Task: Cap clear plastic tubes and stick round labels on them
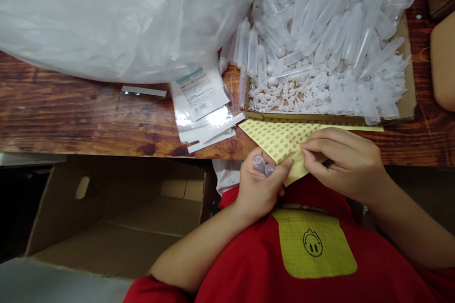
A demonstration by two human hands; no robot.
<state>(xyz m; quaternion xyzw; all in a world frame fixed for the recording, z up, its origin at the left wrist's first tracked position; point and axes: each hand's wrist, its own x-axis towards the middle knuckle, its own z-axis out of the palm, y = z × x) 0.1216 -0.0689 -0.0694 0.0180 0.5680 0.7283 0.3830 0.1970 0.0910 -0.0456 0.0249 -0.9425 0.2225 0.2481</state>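
**Yellow sheet [265, 133] worked by both hands at the bench [71, 123] edge**

In the upper left of the frame a big, cloudy plastic bag [117, 14] covers much of the bench; an open cardboard box [142, 239] fills the lower left. A pale strip [151, 92] lies near the bag, then printed packets [201, 92] overlapping. Lower centre, the left hand [254, 194] has its fingers curled round two translucent tubes [259, 164], thumb pressed on the sheet, which carries rows of dark round marks and extends over the bench along the tray's front. That cardboard tray [407, 99], upper right, holds heaped tubes and small white pieces [284, 97]. Right of centre, the right hand [346, 163] has its fingers pinched narrow on the sheet.
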